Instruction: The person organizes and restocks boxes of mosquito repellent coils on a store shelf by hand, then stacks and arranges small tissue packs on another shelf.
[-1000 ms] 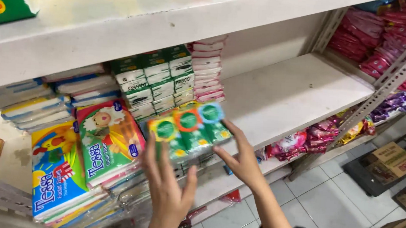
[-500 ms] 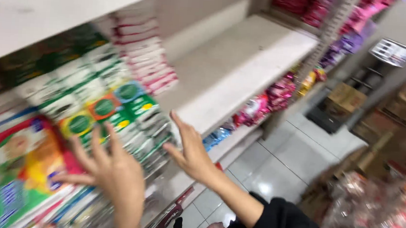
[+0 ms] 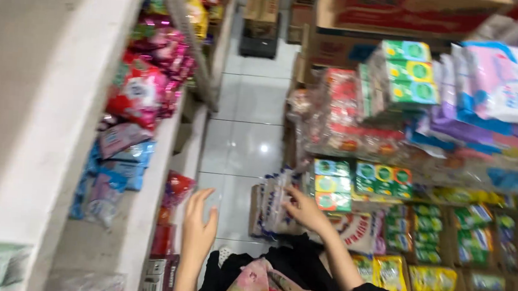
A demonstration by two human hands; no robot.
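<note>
The green packs (image 3: 333, 193) sit low in the goods stacked on the right side of the aisle. The right hand (image 3: 304, 208) reaches to them — its fingers touch the clear bag (image 3: 273, 204) just beside them. The left hand (image 3: 197, 223) is in the air, fingers spread, holding nothing, near the white shelf (image 3: 146, 198) on the left.

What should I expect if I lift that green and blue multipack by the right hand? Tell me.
The multipack looks film-wrapped, so probably light and slightly squashy. Its glossy wrap may be slippery. The right hand is at its lower corner; lifted there, the block of small packs might sag or tilt.
</note>
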